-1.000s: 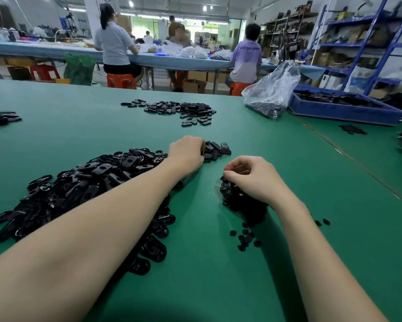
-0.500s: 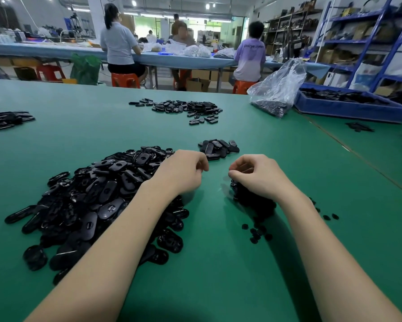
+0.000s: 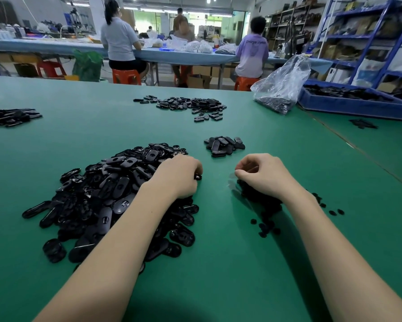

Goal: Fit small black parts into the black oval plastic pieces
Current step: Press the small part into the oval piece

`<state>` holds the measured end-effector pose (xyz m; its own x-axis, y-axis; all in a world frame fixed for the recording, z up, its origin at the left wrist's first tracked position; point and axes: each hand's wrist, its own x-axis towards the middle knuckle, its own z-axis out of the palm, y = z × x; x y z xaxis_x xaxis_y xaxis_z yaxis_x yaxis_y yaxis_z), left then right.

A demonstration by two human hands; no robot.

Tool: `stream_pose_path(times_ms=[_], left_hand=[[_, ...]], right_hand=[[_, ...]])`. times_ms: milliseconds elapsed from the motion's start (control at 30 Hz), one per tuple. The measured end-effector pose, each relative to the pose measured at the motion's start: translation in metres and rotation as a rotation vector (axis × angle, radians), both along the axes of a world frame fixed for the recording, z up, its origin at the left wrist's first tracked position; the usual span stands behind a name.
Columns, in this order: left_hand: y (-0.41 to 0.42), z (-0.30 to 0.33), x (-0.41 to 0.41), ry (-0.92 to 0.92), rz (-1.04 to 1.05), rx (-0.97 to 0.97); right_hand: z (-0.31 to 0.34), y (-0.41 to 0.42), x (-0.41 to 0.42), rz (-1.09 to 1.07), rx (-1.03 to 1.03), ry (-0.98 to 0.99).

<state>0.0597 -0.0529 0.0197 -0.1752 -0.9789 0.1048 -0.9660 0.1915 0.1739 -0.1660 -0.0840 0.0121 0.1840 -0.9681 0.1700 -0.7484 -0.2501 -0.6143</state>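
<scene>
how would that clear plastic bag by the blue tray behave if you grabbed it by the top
The clear plastic bag would probably go floppy: its film is thin, crinkled and slumped. The dark parts pooled at its bottom would likely swing the load low. It leans beside the blue tray, so it may sag as it lifts.

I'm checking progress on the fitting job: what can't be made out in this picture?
Head view only:
- What the left hand holds: curled fingers hide all but a black bit.
- Whether the right hand pinches a small part: fingers cover it.
- Small black parts: shadowed by the wrist.
</scene>
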Motion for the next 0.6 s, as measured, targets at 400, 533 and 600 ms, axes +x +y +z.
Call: stream_pose_path(times_ms=[400,533,600], left_hand=[[-0.001,-0.004,-0.007,0.124,-0.040,-0.077],[-0.001,-0.004,-0.011,0.307,-0.051,-0.080],[-0.001,-0.004,-0.014,0.400,-0.049,-0.106]], right_hand=[[0.004,0.000,-0.001,-0.095,0.012,0.091],[0.005,0.000,-0.003,-0.099,0.029,0.177],[0.006,0.001,-0.002,-0.100,0.046,0.242]])
